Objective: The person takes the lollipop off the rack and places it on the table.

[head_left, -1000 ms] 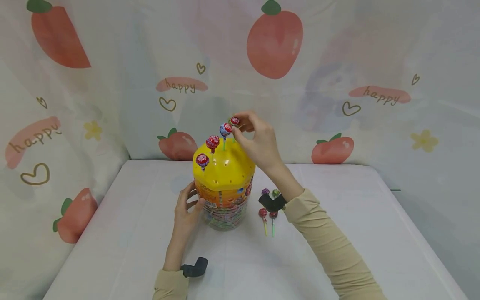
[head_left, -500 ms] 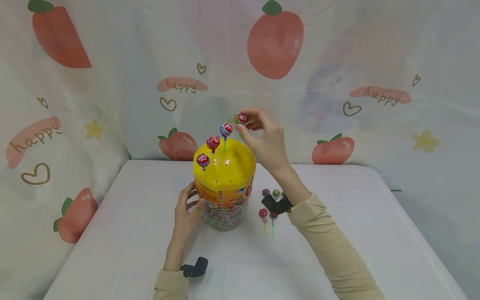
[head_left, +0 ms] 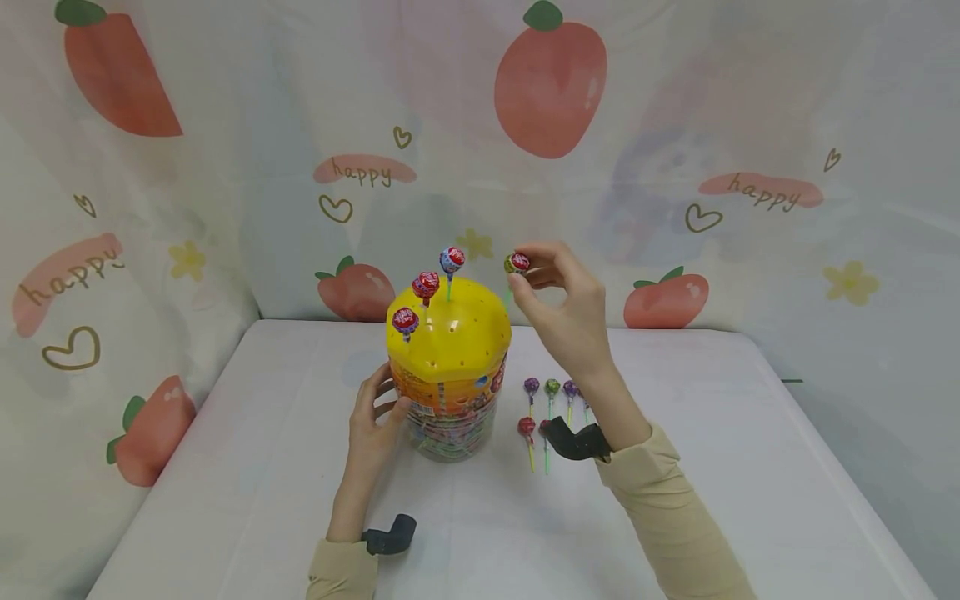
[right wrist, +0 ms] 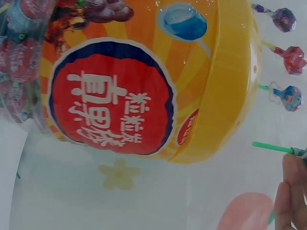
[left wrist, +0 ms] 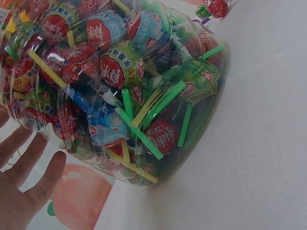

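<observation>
Off the lid (head_left: 459,337) at 2 o'clock: one lollipop (head_left: 517,263) held clear

So, a one-lollipop step seems to be in hand. It's pinched at its wrapped head by the thumb and fingers of the right hand (head_left: 566,312), green stick free and not touching the lid. Around 8 o'clock of the jar (head_left: 448,421), the left hand (head_left: 373,425) is rested against the side, fingers spread and fairly straight, not clenched, presumably for steadying. Three lollipops (head_left: 425,285) are stuck upright in the lid, 9 round to 12 o'clock. Loose lollipops (head_left: 527,426) are laid in two rows on the table (head_left: 247,467), roughly 3 to 4 o'clock, some hidden.

Next move? Whether a hole or the rows are meant can't be told. A hole would call for the stick tip to be lined up; the rows, for lowering toward 4 o'clock and a gentle release.

Text-wise, white Chinese characters are printed on the red label (right wrist: 112,100); "真果" looks readable, the rest is iffy. Similar lettering is seen on the wrappers (left wrist: 112,69). "happy" is written three times on the backdrop (head_left: 550,225).
</observation>
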Tool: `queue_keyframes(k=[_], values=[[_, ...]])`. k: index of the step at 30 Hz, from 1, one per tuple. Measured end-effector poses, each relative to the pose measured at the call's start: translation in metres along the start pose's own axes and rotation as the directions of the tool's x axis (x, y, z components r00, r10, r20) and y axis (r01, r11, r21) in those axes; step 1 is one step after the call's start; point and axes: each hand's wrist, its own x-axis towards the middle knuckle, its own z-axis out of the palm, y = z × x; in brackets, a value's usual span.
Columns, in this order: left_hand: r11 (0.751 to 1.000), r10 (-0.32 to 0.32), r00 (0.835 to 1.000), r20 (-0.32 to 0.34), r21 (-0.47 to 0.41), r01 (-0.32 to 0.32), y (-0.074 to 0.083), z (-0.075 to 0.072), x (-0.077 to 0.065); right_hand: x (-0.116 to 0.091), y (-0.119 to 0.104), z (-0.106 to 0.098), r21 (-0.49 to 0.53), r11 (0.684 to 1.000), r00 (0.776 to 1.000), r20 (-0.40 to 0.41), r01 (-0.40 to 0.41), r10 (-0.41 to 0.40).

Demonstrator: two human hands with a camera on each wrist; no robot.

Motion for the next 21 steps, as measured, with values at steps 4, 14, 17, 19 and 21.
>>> queue_keyframes(k=[4, 14, 17, 19, 21], values=[[1.000, 0.002, 1.000, -0.003, 0.002, -0.002, 0.000, 0.000, 0.000, -0.011, 0.005, -0.007, -0.005, 1.000, 1.000, -0.014, -0.023, 0.023], [1.000, 0.020, 1.000, -0.002, 0.013, -0.020, 0.000, 0.000, -0.001, -0.045, 0.023, -0.017, -0.003, 0.995, 0.994, -0.045, -0.099, 0.099], [1.000, 0.021, 1.000, -0.001, 0.019, -0.020, 0.000, 0.000, 0.000, -0.056, 0.028, -0.019, 0.003, 0.989, 0.988, -0.051, -0.145, 0.145], [1.000, 0.016, 1.000, -0.001, 0.019, -0.016, 0.000, 0.000, 0.000, -0.064, 0.031, -0.020, 0.003, 0.983, 0.981, -0.052, -0.185, 0.185], [1.000, 0.014, 1.000, 0.001, 0.019, -0.014, 0.000, 0.000, 0.000, -0.072, 0.034, -0.021, 0.005, 0.974, 0.973, -0.052, -0.226, 0.226]])
